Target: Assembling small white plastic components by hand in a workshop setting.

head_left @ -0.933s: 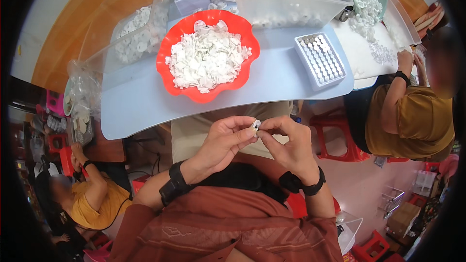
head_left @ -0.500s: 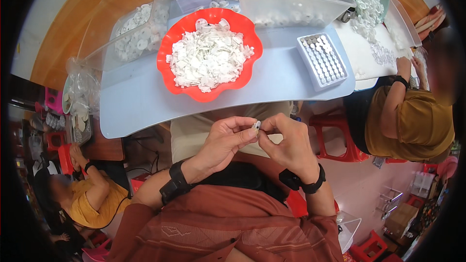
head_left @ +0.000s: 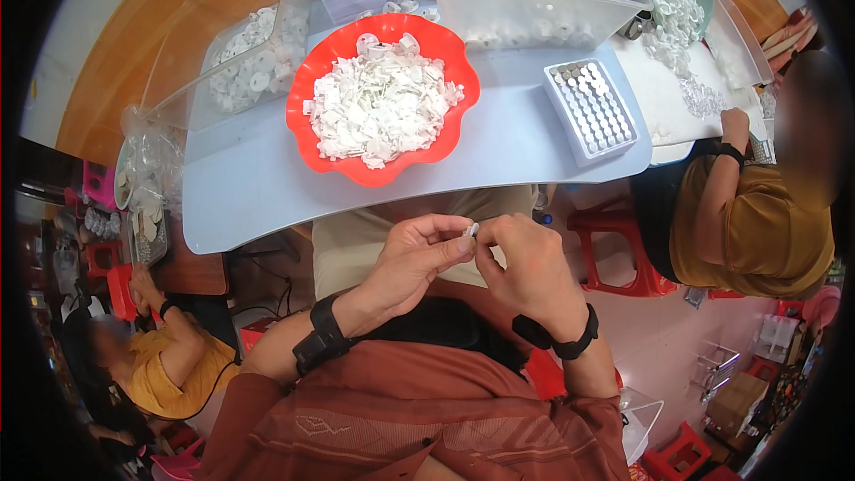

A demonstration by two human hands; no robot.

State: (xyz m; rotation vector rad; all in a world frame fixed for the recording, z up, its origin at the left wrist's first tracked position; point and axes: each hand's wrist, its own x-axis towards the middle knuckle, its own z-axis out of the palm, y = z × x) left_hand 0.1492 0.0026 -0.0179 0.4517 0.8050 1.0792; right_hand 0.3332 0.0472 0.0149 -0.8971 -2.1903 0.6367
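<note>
two hands of ours meet above our lap, just off the near edge of the blue table (head_left: 267,196), probably because elbows tucked in keep such tiny work steady and close to our eyes. our left hand (head_left: 414,254) has thumb and fingers clamped on a small white piece (head_left: 471,229), leaving its far end poking out, which seems to give the other hand something to reach. our right hand (head_left: 527,254) is curled with its fingertips at that end; we cannot tell whether they are closed on anything, since its knuckles hide the spot. straight ahead on the table sits a red bowl (head_left: 378,175) heaped with white bits (head_left: 378,116), its wide, open shape likely making them easy to pick from. a white tray (head_left: 608,153) stands nearer our right, its round pegs in rows, perhaps so they stay sorted.
</note>
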